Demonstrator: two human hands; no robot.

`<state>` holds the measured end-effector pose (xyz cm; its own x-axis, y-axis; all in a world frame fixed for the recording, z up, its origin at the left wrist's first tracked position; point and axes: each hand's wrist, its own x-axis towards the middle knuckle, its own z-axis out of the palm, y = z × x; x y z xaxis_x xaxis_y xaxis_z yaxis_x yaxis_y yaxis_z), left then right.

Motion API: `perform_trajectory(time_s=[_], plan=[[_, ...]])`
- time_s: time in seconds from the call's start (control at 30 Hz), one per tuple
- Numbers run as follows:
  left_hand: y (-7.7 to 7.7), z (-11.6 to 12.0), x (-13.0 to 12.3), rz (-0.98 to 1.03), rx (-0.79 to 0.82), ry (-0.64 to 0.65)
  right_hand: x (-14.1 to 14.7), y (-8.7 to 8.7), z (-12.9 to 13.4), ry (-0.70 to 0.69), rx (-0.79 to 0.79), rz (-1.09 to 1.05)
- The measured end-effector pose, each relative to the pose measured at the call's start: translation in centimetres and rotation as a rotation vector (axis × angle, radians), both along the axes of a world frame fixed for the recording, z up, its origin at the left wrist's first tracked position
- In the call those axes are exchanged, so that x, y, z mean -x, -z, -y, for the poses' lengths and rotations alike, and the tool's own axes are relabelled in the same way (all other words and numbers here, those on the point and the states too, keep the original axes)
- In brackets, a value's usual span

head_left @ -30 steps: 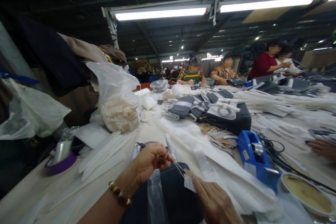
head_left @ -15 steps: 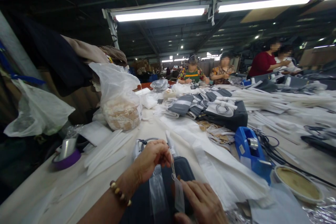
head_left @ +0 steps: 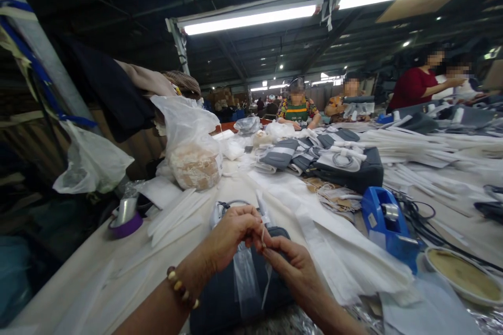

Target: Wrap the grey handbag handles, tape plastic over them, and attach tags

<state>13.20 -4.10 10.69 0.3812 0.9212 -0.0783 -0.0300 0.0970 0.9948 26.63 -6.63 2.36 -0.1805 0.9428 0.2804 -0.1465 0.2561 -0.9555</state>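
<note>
In the head view, my left hand [head_left: 234, 230], with a beaded bracelet at its wrist, pinches a thin white string [head_left: 263, 236]. The fingertips of my right hand [head_left: 294, 264] close on the same string, meeting those of the left. Below them dangles a whitish hang tag [head_left: 268, 283], seen nearly edge-on. Both hands are over a dark blue-grey bag [head_left: 214, 298] lying on the table. A strip of clear plastic [head_left: 245, 282] runs down the bag's front. Wrapped handles [head_left: 262, 208] stick out at its far end. My fingers partly hide the string.
White sheeting [head_left: 334, 243] lies right of the bag, with a blue tape dispenser [head_left: 387, 227] and a round tub [head_left: 463, 276] beyond. Purple tape [head_left: 126, 225] and white strips [head_left: 173, 222] are at left. Farther off stand a stuffed plastic bag [head_left: 192, 159] and stacked grey bags [head_left: 341, 167]. Co-workers sit behind.
My right hand has moved up from beside the tag to the string at my left fingertips. The tag has turned nearly edge-on. The whole view has shifted slightly.
</note>
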Motion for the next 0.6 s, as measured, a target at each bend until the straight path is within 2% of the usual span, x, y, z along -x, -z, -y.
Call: perform_trajectory(time_s=[0.13,0.27,0.5,0.6], plan=[[0.2,0.5,0.1,-0.070,-0.021,-0.058,-0.5,0.6,0.5,0.042,0.121,-0.018],[0.5,1.0,0.2,-0.122,-0.067,-0.073,-1.2,0.7,1.0,0.071,0.104,-0.028],[1.1,1.7,-0.2,0.058,0.076,0.049,-1.4,0.4,1.7,0.049,0.104,-0.111],[1.6,2.3,-0.5,0.075,0.139,0.100,-0.9,-0.3,2.0,-0.043,0.141,-0.189]])
